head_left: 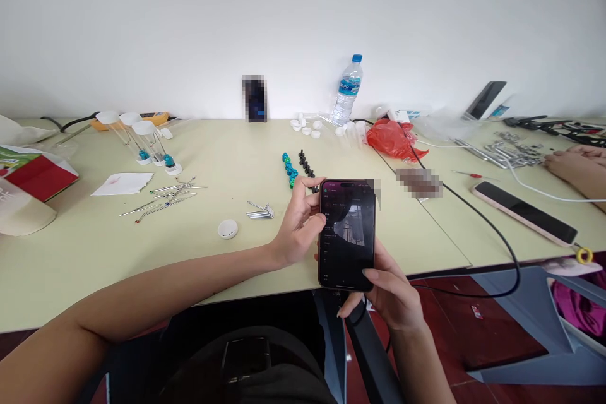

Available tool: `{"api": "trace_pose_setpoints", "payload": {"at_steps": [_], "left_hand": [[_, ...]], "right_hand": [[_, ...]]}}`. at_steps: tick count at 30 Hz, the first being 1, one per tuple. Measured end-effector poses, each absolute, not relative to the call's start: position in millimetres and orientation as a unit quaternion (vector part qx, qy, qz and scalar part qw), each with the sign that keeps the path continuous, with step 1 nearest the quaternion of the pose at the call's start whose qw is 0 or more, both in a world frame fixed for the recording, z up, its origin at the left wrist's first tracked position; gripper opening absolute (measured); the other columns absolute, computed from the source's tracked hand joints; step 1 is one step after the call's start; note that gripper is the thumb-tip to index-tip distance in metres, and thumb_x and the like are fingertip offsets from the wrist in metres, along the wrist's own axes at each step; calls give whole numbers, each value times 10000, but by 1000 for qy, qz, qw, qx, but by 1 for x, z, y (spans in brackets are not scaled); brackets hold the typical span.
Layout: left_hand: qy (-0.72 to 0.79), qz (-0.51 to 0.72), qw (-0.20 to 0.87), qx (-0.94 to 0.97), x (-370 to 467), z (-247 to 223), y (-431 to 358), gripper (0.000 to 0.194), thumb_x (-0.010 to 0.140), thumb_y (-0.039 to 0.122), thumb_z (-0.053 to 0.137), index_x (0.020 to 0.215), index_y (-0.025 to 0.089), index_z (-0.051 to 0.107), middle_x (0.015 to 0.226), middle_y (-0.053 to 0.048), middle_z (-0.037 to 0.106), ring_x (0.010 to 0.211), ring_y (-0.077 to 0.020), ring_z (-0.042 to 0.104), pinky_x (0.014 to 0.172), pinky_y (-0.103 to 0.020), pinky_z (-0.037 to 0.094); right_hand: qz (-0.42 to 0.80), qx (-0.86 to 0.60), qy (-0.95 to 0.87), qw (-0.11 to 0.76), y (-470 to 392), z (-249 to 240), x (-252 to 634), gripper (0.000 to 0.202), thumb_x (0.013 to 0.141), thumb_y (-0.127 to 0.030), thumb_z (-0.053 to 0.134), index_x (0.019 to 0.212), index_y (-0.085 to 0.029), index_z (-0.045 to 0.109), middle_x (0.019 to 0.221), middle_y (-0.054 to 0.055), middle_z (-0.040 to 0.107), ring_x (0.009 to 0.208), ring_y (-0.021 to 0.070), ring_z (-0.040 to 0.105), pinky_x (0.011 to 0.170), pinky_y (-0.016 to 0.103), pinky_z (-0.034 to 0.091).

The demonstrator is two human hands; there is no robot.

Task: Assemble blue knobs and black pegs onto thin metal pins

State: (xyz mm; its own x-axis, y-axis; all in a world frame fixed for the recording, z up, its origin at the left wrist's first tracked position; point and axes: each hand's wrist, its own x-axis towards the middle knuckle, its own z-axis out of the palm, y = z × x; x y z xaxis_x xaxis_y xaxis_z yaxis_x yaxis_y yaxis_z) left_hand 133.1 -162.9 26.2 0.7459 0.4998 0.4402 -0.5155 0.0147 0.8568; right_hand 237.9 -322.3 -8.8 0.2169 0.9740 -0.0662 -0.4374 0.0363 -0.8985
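A black phone [348, 237] with its screen lit dark is held upright between both hands, over the table's front edge. My left hand [300, 221] grips its left side, the thumb at the screen's edge. From below and the right, my right hand [395, 293] holds the lower corner, its thumb on the bottom of the screen. Just behind the phone lie a row of blue-green beads [290, 170] and a row of black screw-like pieces [306, 164]. Left of my left hand are a fan of bent metal keys [260, 210] and a round white cap [228, 229].
Clear tubes with white caps [146, 132] stand at the back left. Near the wall are a water bottle [348, 88] and a red plastic bag [395, 139]. A black cable [483, 218] curves past another phone [524, 213]. At far right rests another person's hand [575, 167].
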Motion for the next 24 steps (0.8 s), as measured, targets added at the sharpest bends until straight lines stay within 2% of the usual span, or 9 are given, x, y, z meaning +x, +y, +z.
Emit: {"api": "trace_pose_setpoints", "payload": {"at_steps": [4, 13, 19, 24], "left_hand": [[-10, 357, 713, 603, 133, 26, -162, 350, 836, 206, 512, 1129, 243, 324, 932, -16, 614, 746, -119, 534, 681, -270, 410], [-10, 362, 722, 590, 135, 26, -162, 289, 868, 214, 489, 1120, 238, 350, 934, -11, 644, 772, -126, 576, 729, -288, 426], [3, 366, 718, 592, 135, 26, -161, 217, 904, 231, 455, 1107, 237, 379, 947, -15, 652, 774, -126, 582, 759, -297, 425], [12, 365, 712, 600, 135, 26, -160, 219, 910, 302, 481, 1100, 241, 392, 899, -2, 641, 745, -121, 568, 743, -282, 420]], "right_hand": [[546, -428, -307, 651, -323, -8, 238, 821, 799, -283, 557, 1500, -328, 132, 1442, 142, 413, 683, 243, 703, 475, 451, 609], [551, -423, -310, 650, -322, -5, 238, 802, 815, -259, 531, 1502, -313, 121, 1430, 155, 409, 802, 287, 700, 493, 449, 608], [552, -421, -313, 648, -322, -6, 238, 823, 817, -269, 532, 1508, -300, 84, 1325, 160, 519, 784, 293, 702, 484, 455, 604], [545, -430, -308, 651, -321, -5, 236, 846, 801, -282, 546, 1508, -326, 84, 1414, 142, 452, 792, 292, 705, 460, 429, 600]]}}
